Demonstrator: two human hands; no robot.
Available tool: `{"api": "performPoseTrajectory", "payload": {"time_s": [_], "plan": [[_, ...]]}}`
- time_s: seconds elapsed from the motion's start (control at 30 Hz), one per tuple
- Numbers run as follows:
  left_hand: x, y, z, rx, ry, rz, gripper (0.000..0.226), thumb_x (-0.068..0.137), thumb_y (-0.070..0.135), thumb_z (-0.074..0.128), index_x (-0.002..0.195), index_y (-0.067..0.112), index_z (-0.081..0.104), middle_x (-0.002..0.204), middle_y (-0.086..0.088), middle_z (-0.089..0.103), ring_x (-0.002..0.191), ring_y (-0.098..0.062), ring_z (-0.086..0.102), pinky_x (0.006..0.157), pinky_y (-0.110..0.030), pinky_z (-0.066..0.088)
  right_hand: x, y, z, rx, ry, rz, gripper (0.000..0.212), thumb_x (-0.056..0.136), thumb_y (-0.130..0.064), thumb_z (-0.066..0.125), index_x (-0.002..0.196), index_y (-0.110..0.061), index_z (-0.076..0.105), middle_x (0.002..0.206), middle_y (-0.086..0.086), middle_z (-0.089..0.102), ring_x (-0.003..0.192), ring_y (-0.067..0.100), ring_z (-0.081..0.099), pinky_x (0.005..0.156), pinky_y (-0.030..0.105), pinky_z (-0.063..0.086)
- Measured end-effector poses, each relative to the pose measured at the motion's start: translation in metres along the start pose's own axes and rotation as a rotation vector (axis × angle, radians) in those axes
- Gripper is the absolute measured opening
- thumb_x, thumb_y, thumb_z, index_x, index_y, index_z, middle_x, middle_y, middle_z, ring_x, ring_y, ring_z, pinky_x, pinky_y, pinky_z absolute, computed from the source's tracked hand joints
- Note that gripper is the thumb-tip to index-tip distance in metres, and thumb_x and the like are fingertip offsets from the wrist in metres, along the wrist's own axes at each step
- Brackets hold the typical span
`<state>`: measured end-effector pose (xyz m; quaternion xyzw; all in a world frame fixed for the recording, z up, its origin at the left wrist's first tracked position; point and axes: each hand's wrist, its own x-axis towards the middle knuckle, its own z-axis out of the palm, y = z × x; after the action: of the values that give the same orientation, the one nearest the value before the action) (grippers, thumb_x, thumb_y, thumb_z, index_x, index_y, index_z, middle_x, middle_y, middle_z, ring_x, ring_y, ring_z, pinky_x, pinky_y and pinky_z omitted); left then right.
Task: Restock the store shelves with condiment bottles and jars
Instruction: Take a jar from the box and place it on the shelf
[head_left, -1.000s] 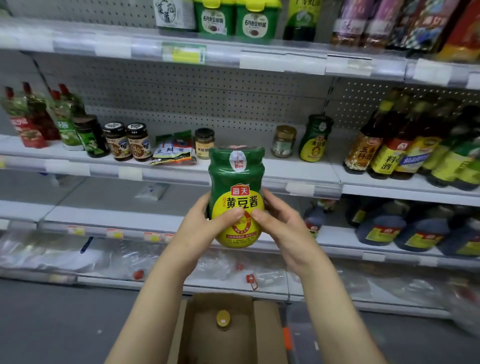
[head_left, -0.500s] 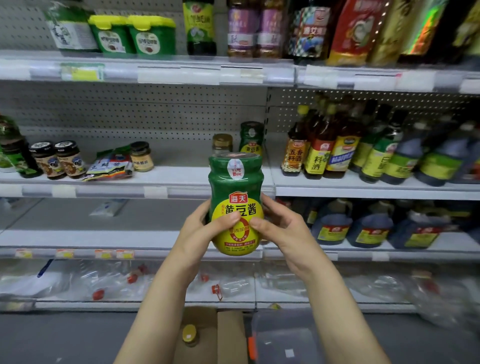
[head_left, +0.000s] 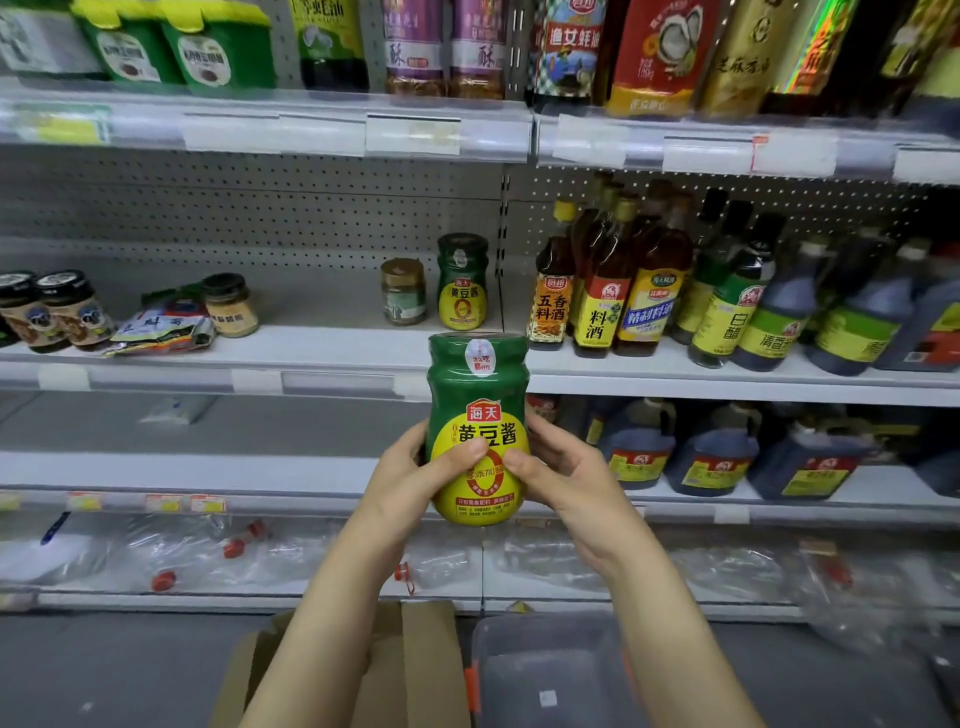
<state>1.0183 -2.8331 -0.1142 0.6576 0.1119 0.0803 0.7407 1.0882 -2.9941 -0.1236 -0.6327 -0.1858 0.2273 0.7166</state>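
Note:
A green jar with a yellow label (head_left: 475, 415) stands upright in front of me, level with the middle shelf's edge (head_left: 332, 382). My left hand (head_left: 415, 473) grips its lower left side, thumb across the label. My right hand (head_left: 563, 473) grips the lower right side, thumb on the label too. A matching green jar (head_left: 462, 283) stands on the middle shelf behind it, beside a small glass jar (head_left: 403, 291).
Dark bottles (head_left: 649, 291) fill the middle shelf's right half; small jars (head_left: 67, 309) and a sachet (head_left: 161, 327) lie at its left. Large jugs (head_left: 711, 452) stand on the lower shelf. A cardboard box (head_left: 415, 670) and a grey bin (head_left: 550, 670) sit on the floor.
My view has swung right along the shelves; the matching jar and bottles now sit nearer the centre. Both hands keep the same hold on the jar.

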Motion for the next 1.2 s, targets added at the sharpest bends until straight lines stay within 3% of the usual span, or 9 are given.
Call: {"api": "performPoseTrajectory", "payload": {"time_s": [0.13, 0.23, 0.3, 0.4, 0.57, 0.67, 0.77, 1.0, 1.2], "plan": [[0.023, -0.005, -0.018, 0.014, 0.002, -0.033, 0.049, 0.065, 0.042, 0.075, 0.109, 0.023, 0.063, 0.099, 0.003, 0.075, 0.09, -0.015, 0.072, 0.069, -0.023, 0.056, 0.024, 0.007, 0.012, 0.015, 0.028, 0.019, 0.061, 0.072, -0.029, 0.073, 0.13, -0.027, 0.056, 0.12, -0.001, 0.069, 0.114, 0.017, 0.063, 0.085, 0.031, 0.055], [0.048, -0.005, -0.036, 0.009, 0.012, -0.046, 0.055, 0.061, 0.042, 0.085, 0.107, 0.03, 0.057, 0.105, 0.004, 0.071, 0.091, -0.01, 0.07, 0.07, -0.022, 0.055, 0.046, 0.011, 0.023, 0.009, 0.048, 0.02, 0.047, 0.075, -0.025, 0.069, 0.121, -0.033, 0.059, 0.116, -0.004, 0.071, 0.109, 0.013, 0.066, 0.083, 0.027, 0.055], [0.067, -0.005, -0.049, 0.022, 0.002, -0.062, 0.055, 0.057, 0.042, 0.078, 0.105, 0.032, 0.053, 0.109, 0.006, 0.067, 0.095, -0.009, 0.068, 0.073, -0.022, 0.055, 0.062, 0.014, 0.029, 0.015, 0.071, 0.025, 0.047, 0.077, -0.024, 0.068, 0.122, -0.033, 0.058, 0.117, -0.003, 0.07, 0.108, 0.014, 0.066, 0.083, 0.027, 0.055], [0.102, -0.005, -0.063, 0.085, -0.056, -0.062, 0.061, 0.061, 0.044, 0.082, 0.112, 0.028, 0.053, 0.112, 0.001, 0.067, 0.096, -0.012, 0.069, 0.081, -0.029, 0.057, 0.091, 0.017, 0.032, 0.025, 0.095, 0.017, 0.044, 0.078, -0.024, 0.067, 0.12, -0.033, 0.058, 0.114, -0.006, 0.071, 0.106, 0.014, 0.067, 0.082, 0.027, 0.056], [0.162, -0.004, -0.066, 0.113, -0.108, -0.065, 0.069, 0.064, 0.046, 0.072, 0.123, 0.018, 0.048, 0.115, -0.004, 0.065, 0.101, -0.017, 0.066, 0.077, -0.027, 0.056, 0.145, 0.016, 0.02, 0.032, 0.121, 0.018, 0.036, 0.09, -0.015, 0.062, 0.122, -0.03, 0.058, 0.112, -0.002, 0.072, 0.103, 0.015, 0.068, 0.076, 0.025, 0.056], [0.196, -0.002, -0.065, 0.165, -0.152, -0.038, 0.073, 0.067, 0.047, 0.072, 0.129, 0.017, 0.047, 0.119, -0.005, 0.064, 0.104, -0.018, 0.065, 0.083, -0.031, 0.057, 0.177, 0.014, 0.005, 0.011, 0.108, 0.045, 0.046, 0.091, -0.017, 0.063, 0.134, -0.024, 0.052, 0.12, 0.004, 0.069, 0.109, 0.022, 0.066, 0.084, 0.035, 0.057], [0.222, 0.004, -0.065, 0.212, -0.227, 0.011, 0.056, 0.073, 0.044, 0.07, 0.124, 0.028, 0.052, 0.117, 0.0, 0.067, 0.103, -0.014, 0.066, 0.085, -0.031, 0.057, 0.205, 0.012, -0.011, -0.014, 0.075, 0.055, 0.059, 0.087, -0.019, 0.067, 0.142, -0.021, 0.045, 0.126, 0.005, 0.065, 0.114, 0.022, 0.064, 0.096, 0.043, 0.052], [0.27, 0.004, -0.068, 0.273, -0.221, 0.04, 0.068, 0.076, 0.043, 0.07, 0.137, 0.028, 0.045, 0.122, 0.006, 0.064, 0.112, -0.011, 0.061, 0.095, -0.034, 0.052, 0.255, 0.009, -0.032, -0.017, -0.007, 0.016, 0.06, 0.087, -0.015, 0.066, 0.14, -0.029, 0.042, 0.134, 0.002, 0.059, 0.12, 0.017, 0.059, 0.101, 0.039, 0.049], [0.286, -0.008, -0.068, 0.286, -0.195, 0.047, 0.067, 0.074, 0.041, 0.07, 0.135, 0.026, 0.046, 0.123, 0.007, 0.062, 0.112, -0.007, 0.059, 0.084, -0.02, 0.053, 0.276, 0.026, -0.043, 0.007, -0.022, 0.034, 0.065, 0.08, -0.016, 0.071, 0.138, -0.03, 0.044, 0.132, -0.001, 0.061, 0.121, 0.017, 0.058, 0.1, 0.04, 0.049]]}}
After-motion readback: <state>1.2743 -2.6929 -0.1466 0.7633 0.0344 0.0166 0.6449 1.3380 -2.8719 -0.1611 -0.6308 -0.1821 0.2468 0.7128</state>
